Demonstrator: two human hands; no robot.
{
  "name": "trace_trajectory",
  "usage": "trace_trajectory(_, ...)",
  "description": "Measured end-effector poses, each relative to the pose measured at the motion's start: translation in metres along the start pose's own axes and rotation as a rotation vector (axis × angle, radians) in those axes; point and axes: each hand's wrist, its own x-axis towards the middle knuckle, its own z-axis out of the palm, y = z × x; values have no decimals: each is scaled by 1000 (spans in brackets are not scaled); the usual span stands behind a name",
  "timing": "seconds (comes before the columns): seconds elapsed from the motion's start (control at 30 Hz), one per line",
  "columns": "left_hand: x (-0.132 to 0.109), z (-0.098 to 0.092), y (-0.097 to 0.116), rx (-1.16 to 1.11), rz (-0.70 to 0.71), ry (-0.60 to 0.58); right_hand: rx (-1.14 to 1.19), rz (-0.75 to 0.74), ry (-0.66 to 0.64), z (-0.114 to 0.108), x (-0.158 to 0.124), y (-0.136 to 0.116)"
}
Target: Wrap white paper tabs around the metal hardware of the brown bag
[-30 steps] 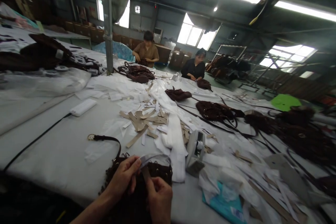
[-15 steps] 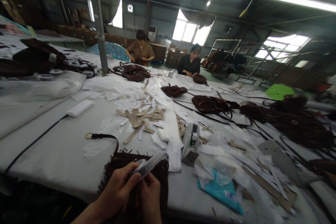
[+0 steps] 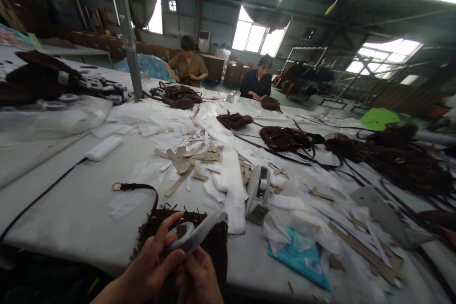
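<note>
My left hand (image 3: 151,263) and my right hand (image 3: 202,273) come together over a dark brown fringed bag (image 3: 217,242) at the table's front edge. Between them is a translucent plastic strip (image 3: 204,232), curled at its left end and pointing up to the right. The left thumb and fingers pinch it, with the index finger raised. My right fingers close on its lower part. Something brown and strap-like shows beside the strip, partly hidden by the fingers. From the bag's upper left a strap with a gold buckle (image 3: 117,186) curves out onto the table.
A grey tape dispenser (image 3: 258,194) stands right of the bag, near a blue packet of wipes (image 3: 302,261). Beige and white scraps (image 3: 192,156) litter the table's middle. A white power strip (image 3: 104,148) lies left. More brown bags (image 3: 285,138) lie behind; two people work across the table.
My left hand has shifted slightly left and its index finger has lifted. The plastic strip's left end now shows as a curl. The view has moved slightly.
</note>
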Motion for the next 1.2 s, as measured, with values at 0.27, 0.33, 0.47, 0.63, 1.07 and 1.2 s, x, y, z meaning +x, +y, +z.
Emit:
trace_trajectory(0.27, -6, 0, -12, 71, -55, 0, 80, -17, 130, 3, 5, 10)
trace_trajectory(0.33, -3, -6, -11, -29, -158, -20, 74, -51, 39, 4, 4, 8)
trace_trajectory(0.47, -8, -14, -21, -50, -226, -41, -103, 24, -42, -14, 1, 11)
trace_trajectory(0.63, -23, -3, -32, -112, -279, 139, -384, -7, 180, -32, -4, 23)
trace_trajectory(1.07, -15, -5, -24, -115, -221, -44, -505, -114, 275, -32, -8, 26)
trace_trajectory(1.2, -13, -1, -25, -97, -218, -132, -559, -191, 251, -25, -9, 17)
